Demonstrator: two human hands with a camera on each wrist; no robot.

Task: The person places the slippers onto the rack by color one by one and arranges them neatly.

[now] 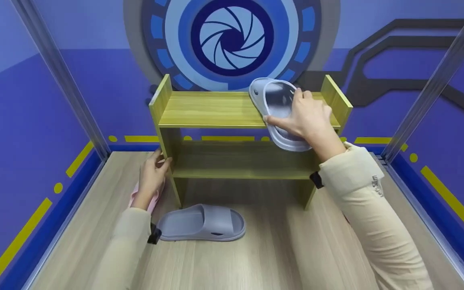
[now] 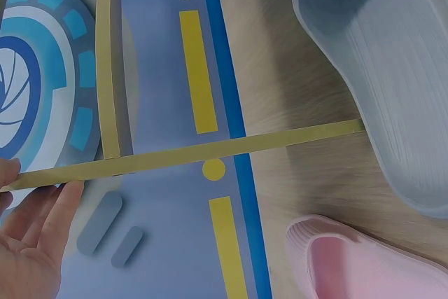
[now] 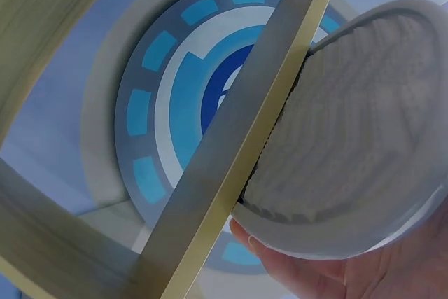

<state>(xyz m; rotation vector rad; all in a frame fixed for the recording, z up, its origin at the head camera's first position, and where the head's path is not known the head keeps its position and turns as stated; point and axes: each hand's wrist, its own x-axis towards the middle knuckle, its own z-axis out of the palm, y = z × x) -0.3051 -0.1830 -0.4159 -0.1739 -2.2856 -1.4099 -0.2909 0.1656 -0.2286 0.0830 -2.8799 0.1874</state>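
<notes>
A light grey slide slipper (image 1: 277, 96) is gripped by my right hand (image 1: 313, 119), thumb at one edge and fingers over the other. It tilts over the right part of the top shelf of a yellow-green wooden shoe rack (image 1: 206, 108). In the right wrist view the ribbed sole (image 3: 350, 124) shows right at the shelf edge. My left hand (image 1: 151, 174) pinches the rack's left side panel, thumb and fingers on opposite faces. A matching slipper (image 1: 220, 223) lies on the floorboard before the rack, toe to the right.
A pink shoe (image 2: 371, 264) sits left of the rack, partly behind my left wrist in the head view. The lower shelf (image 1: 240, 161) spans between both side panels. Blue patterned walls (image 1: 95, 88) and metal corner posts (image 1: 61, 76) enclose the wooden surface.
</notes>
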